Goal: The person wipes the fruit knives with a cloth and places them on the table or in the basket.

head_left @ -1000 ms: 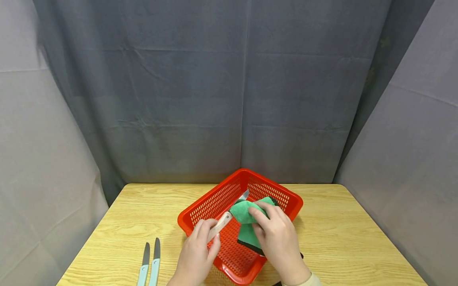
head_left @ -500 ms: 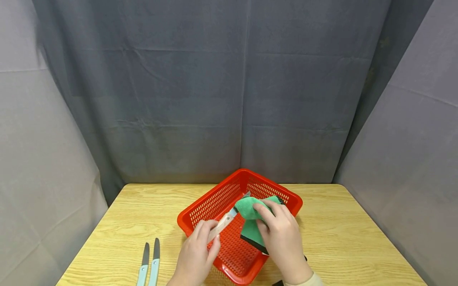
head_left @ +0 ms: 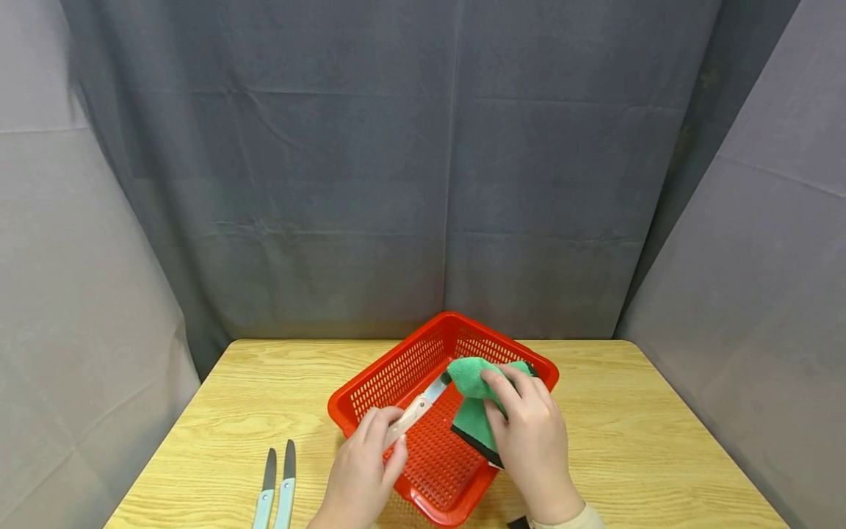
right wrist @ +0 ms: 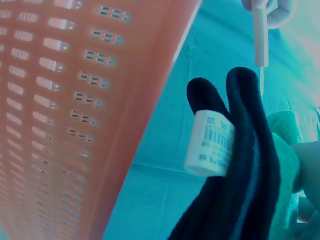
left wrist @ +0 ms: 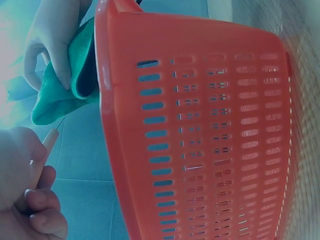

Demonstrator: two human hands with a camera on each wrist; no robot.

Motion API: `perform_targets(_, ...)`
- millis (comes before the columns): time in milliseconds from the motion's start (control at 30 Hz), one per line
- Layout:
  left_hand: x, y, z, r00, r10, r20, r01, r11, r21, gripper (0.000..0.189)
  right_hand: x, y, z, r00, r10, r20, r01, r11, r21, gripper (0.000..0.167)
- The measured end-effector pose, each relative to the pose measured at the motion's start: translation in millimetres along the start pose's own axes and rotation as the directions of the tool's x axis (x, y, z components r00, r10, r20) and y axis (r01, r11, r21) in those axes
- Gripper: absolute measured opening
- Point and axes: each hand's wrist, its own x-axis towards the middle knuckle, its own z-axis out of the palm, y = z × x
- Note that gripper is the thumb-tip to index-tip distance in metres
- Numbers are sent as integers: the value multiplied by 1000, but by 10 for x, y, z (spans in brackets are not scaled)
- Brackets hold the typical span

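Observation:
My left hand (head_left: pixel 360 470) grips the pale handle of a knife (head_left: pixel 413 413) above the red basket (head_left: pixel 380 373). The blade points up and right, and its far end is hidden by a green cloth (head_left: pixel 471 378) with a dark edge. My right hand (head_left: pixel 529 433) pinches the folded cloth at the blade's end. In the left wrist view, the cloth (left wrist: pixel 62 100) hangs from the right hand (left wrist: pixel 55 37), just beyond the knife handle (left wrist: pixel 50 137). A white label (right wrist: pixel 212 142) on the cloth shows in the right wrist view, with the handle (right wrist: pixel 261 40) behind.
Two knives with light blue handles, a left one (head_left: pixel 266 485) and a right one (head_left: pixel 287 481), lie side by side on the wooden table (head_left: pixel 634 441) left of the basket. A grey curtain (head_left: pixel 344 184) hangs behind the table.
My right hand has drawn the cloth rightward along the blade, away from the handle. More blade near the handle shows now, and the tip has become covered. My left hand stays put.

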Motion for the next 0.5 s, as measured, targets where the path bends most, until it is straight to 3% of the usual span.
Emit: perform_targets(500,8,-31,-6,1000,-17,-15,17,1000,-2,34,-64,-127,0,992,-118,52,113,990,81,42)
